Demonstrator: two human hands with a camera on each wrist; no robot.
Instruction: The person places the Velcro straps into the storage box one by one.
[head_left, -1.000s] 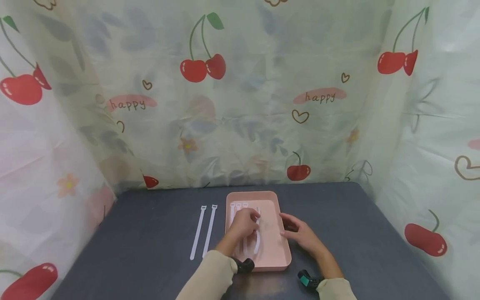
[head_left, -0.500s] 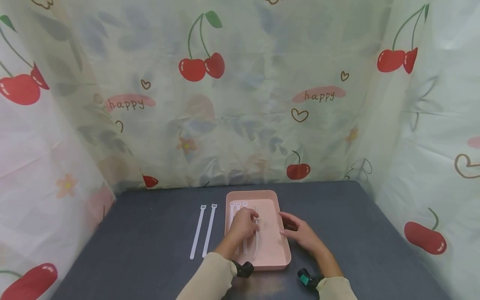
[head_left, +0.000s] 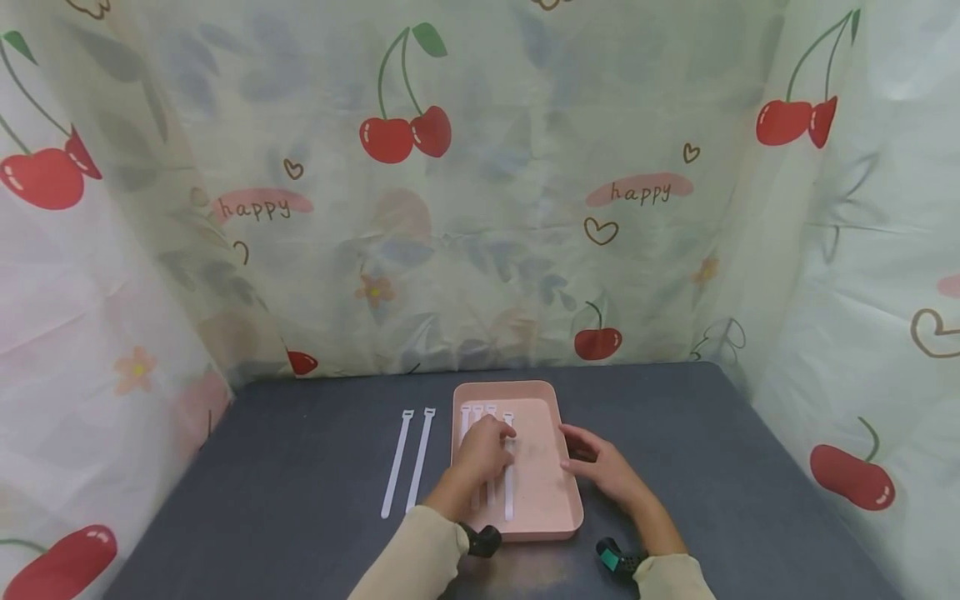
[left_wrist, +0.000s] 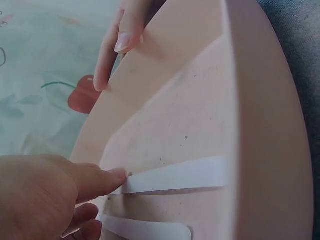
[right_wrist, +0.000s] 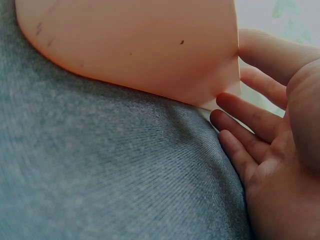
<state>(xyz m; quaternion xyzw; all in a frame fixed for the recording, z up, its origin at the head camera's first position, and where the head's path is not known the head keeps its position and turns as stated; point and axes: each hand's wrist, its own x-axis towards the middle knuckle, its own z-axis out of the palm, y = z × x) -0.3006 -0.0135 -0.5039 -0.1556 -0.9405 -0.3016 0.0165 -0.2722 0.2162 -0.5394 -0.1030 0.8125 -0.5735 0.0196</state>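
Observation:
A pink rectangular tray (head_left: 545, 492) stands on the table. My left hand (head_left: 482, 454) is over its left half, with thumb and index finger pinching a white slotted-head strap (head_left: 509, 493) that lies along the tray floor. In the left wrist view the thumb tip is on this strap (left_wrist: 185, 175), whose free end reaches toward the tray's near wall. Three similar straps (head_left: 477, 411) lie to its left in the tray, partly hidden by my hand. My right hand (head_left: 607, 475), fingers loosely extended, touches the outside of the tray's right wall.
Two more white straps (head_left: 396, 467) lie side by side on the dark table (head_left: 315, 483), left of the tray. Cherry-printed curtains (head_left: 480, 208) hang behind the table and along both sides. Each wrist wears a black camera band.
The strap under my left hand has shifted slightly left and turned from bent and edge-on to flat and straight, its slotted head now showing. My right hand stays at the tray's side.

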